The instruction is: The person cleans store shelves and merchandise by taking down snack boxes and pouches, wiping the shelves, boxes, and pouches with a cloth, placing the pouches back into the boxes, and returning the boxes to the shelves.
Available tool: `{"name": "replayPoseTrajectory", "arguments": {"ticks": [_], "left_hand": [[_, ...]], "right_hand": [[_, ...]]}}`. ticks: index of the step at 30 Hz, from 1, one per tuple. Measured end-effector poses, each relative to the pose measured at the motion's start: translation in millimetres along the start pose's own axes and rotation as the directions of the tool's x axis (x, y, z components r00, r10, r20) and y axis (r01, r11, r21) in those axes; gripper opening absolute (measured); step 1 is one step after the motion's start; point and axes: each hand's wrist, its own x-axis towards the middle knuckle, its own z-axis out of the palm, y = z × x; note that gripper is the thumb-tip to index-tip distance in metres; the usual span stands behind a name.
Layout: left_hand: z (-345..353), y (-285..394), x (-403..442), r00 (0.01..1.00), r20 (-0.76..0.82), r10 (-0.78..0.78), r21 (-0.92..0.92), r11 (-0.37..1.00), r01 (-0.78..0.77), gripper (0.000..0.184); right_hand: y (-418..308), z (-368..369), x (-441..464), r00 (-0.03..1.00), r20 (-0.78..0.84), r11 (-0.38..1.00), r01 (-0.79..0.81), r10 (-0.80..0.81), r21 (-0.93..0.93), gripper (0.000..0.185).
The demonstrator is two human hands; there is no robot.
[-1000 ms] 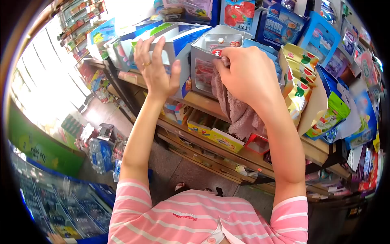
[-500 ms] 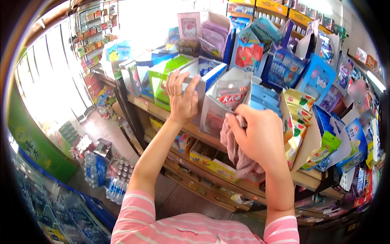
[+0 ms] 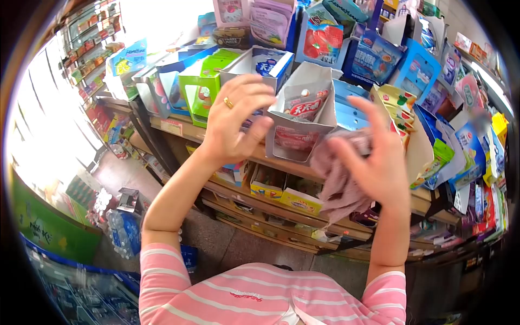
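Note:
My left hand [image 3: 234, 120], a ring on one finger, is raised with fingers apart and nothing in it. It hovers in front of a white-and-blue display box [image 3: 260, 64] and left of a grey display box [image 3: 295, 120] that holds red-and-grey packets [image 3: 307, 106]. My right hand [image 3: 382, 157], slightly blurred, has a crumpled pinkish cloth [image 3: 346, 181] hanging from it. Its thumb and forefinger are spread; the fingers on the cloth are partly hidden. Behind that hand stand light-blue packs [image 3: 349, 111] and yellow packets [image 3: 398, 111].
A green display box [image 3: 201, 92] stands to the left on the wooden shelf [image 3: 295, 165]. Yellow cartons [image 3: 300, 201] sit on the level below. Blue-wrapped bottles [image 3: 122, 233] are on the floor at left, near a green panel [image 3: 49, 222].
My right hand has moved right, away from the grey box, its thumb and forefinger spreading. My left hand has come off the box beside it. The grey box now sits straighter.

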Motion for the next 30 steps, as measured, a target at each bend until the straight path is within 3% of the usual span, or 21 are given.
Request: {"name": "replayPoseTrajectory", "arguments": {"ticks": [1, 3, 4, 6, 9, 11, 13, 15, 17, 18, 20, 21, 24, 27, 28, 29, 30], "left_hand": [[-2.4, 5.0, 1.1, 0.993, 0.113, 0.034, -0.055, 0.998, -0.028, 0.022], [-1.0, 9.7, 7.7, 0.995, 0.097, -0.031, -0.042, 0.999, 0.035, 0.016], [-2.3, 5.9, 12.7, 0.99, 0.136, -0.038, -0.07, 0.996, 0.048, 0.014], [-6.9, 3.3, 34.2, 0.965, 0.261, -0.017, -0.156, 0.986, 0.059, 0.012], [-0.8, -7.3, 61.8, 0.863, 0.485, 0.14, -0.11, 0.989, -0.098, 0.015], [-6.7, -11.2, 86.3, 0.628, 0.778, 0.039, -0.109, 0.991, 0.074, 0.021], [-7.5, -13.6, 102.4, 0.49, 0.868, 0.074, -0.142, 0.985, 0.102, 0.021], [-7.2, -3.9, 116.6, 0.321, 0.937, -0.138, 0.074, 0.976, 0.203, 0.021], [-4.1, 5.4, 122.4, 0.25, 0.946, -0.206, 0.169, 0.972, 0.161, 0.021], [2.5, 4.0, 121.8, 0.246, 0.947, -0.204, 0.167, 0.972, 0.163, 0.021], [14.5, -1.4, 118.0, 0.25, 0.961, -0.12, 0.122, 0.993, 0.008, 0.021], [14.5, -2.4, 115.8, 0.251, 0.96, -0.123, 0.124, 0.992, 0.011, 0.021], [9.0, -1.9, 116.1, 0.152, 0.983, -0.101, 0.067, 0.974, 0.217, 0.017], [12.1, 1.8, 114.9, 0.161, 0.975, -0.155, 0.125, 0.975, 0.182, 0.017], [16.4, -6.2, 113.2, 0.193, 0.978, -0.083, 0.063, 0.993, 0.104, 0.019], [15.8, -8.1, 109.3, 0.194, 0.977, -0.085, 0.066, 0.992, 0.105, 0.019], [13.9, -10.2, 105.4, 0.285, 0.957, -0.06, 0.021, 0.99, 0.139, 0.019]], "right_hand": [[7.0, -7.7, -2.4, 0.993, -0.111, 0.999, 0.046, -0.044, 0.018, 0.039], [9.7, -30.4, -4.3, 0.976, -0.205, 0.994, -0.054, 0.073, 0.095, 0.03], [9.9, -39.0, -4.3, 0.972, -0.199, 0.97, -0.077, 0.124, 0.229, 0.025], [17.6, -53.7, -2.7, 0.977, -0.167, 0.952, -0.075, 0.129, 0.295, 0.028], [22.7, -59.0, -1.3, 0.979, -0.115, 0.918, -0.113, 0.168, 0.38, 0.034], [28.2, -54.0, -3.2, 0.972, -0.102, 0.893, -0.148, 0.21, 0.426, 0.036], [31.0, -49.5, -6.3, 0.971, -0.144, 0.894, -0.112, 0.192, 0.434, 0.037], [33.9, -48.6, -8.2, 0.968, -0.18, 0.89, -0.075, 0.173, 0.451, 0.038], [31.5, -48.2, -6.8, 0.955, -0.197, 0.885, -0.112, 0.221, 0.451, 0.038], [32.2, -47.9, -4.8, 0.947, -0.216, 0.874, -0.109, 0.236, 0.474, 0.038], [33.6, -48.6, -1.9, 0.938, -0.216, 0.853, -0.131, 0.272, 0.505, 0.037], [34.9, -47.8, -0.7, 0.939, -0.213, 0.854, -0.131, 0.27, 0.504, 0.037], [40.3, -43.6, 1.3, 0.934, -0.226, 0.816, -0.103, 0.276, 0.569, 0.036], [33.2, -39.4, -0.9, 0.946, -0.24, 0.865, -0.072, 0.217, 0.497, 0.034], [28.3, -35.8, -1.6, 0.946, -0.24, 0.865, -0.071, 0.216, 0.497, 0.034], [21.5, -30.7, -1.9, 0.966, -0.25, 0.938, 0.022, 0.07, 0.346, 0.036], [15.1, -25.2, -1.9, 0.969, -0.235, 0.974, 0.124, -0.078, 0.189, 0.038]]}}
